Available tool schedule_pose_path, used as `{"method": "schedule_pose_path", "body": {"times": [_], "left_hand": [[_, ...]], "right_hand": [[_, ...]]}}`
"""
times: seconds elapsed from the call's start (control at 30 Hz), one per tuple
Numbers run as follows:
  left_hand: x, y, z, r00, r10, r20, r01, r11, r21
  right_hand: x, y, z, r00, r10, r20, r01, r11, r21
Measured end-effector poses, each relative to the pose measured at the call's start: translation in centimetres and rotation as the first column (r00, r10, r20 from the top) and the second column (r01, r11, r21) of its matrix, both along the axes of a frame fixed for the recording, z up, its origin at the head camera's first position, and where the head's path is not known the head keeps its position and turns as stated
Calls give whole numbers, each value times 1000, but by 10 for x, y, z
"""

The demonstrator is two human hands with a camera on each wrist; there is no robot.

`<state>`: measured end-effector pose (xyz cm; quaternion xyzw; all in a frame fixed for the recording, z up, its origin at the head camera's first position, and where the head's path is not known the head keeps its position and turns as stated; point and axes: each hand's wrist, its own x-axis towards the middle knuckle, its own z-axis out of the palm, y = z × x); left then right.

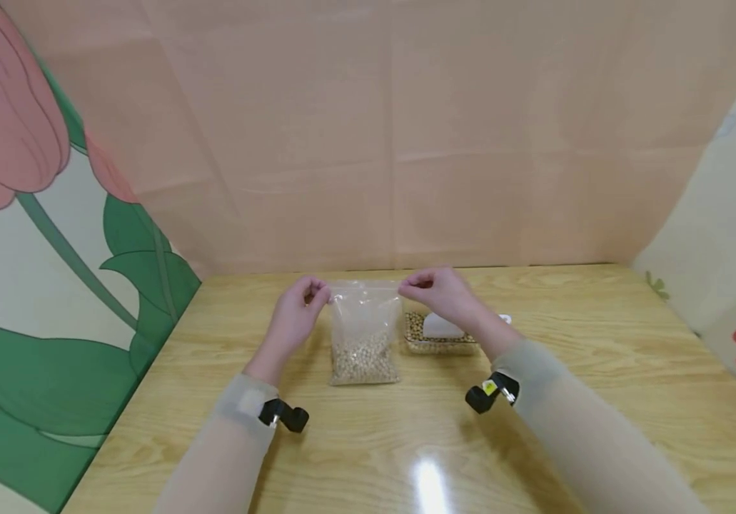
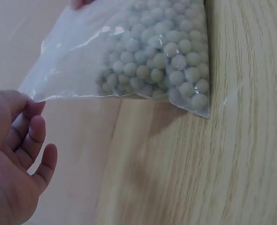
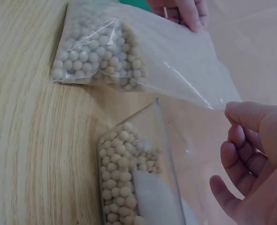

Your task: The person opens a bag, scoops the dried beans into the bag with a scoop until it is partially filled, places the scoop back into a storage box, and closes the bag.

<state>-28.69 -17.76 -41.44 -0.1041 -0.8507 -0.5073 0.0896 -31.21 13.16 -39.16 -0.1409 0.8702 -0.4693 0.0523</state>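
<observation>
A clear zip bag (image 1: pixel 365 321), its lower part filled with small round beige beads (image 2: pixel 152 56), stands upright on the table between both hands. My left hand (image 1: pixel 299 307) pinches the bag's top left corner between thumb and forefinger. At the top right corner, my right hand (image 1: pixel 440 294) pinches the bag in the same way, with its other fingers loosely curled. The bag's top edge is stretched between the two hands, and its bottom edge rests at the wood surface.
Just right of the bag sits a clear rectangular container (image 1: pixel 441 348) of similar beads, with a white scoop (image 3: pixel 155 197) lying in it. My right forearm passes over its right side. The wooden table (image 1: pixel 368 442) ends at a pink-draped wall (image 1: pixel 393 143).
</observation>
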Motion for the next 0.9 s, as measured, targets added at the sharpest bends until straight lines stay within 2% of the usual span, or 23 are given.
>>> {"method": "schedule_pose_path", "body": {"times": [0.2,0.37,0.57,0.67,0.77,0.9], "left_hand": [[-12,3,-8,1000,16,14,-16,1000,-6],[-16,4,-9,998,48,27,-48,998,-28],[-20,6,-10,995,91,37,-89,995,-51],[-21,6,-12,996,86,38,-81,990,-113],[-17,5,-11,998,43,42,-32,971,-237],[-5,7,-5,1000,-14,15,19,906,-423]], "right_hand": [[-8,-5,-8,1000,-20,4,20,999,25],[-11,-8,-11,1000,-21,-10,22,999,23],[-11,-6,-13,998,10,-61,-7,999,51],[-8,-1,-13,993,27,-115,-15,994,108],[-2,6,-10,981,44,-190,-2,976,216],[11,16,-7,951,90,-296,27,929,370]]}}
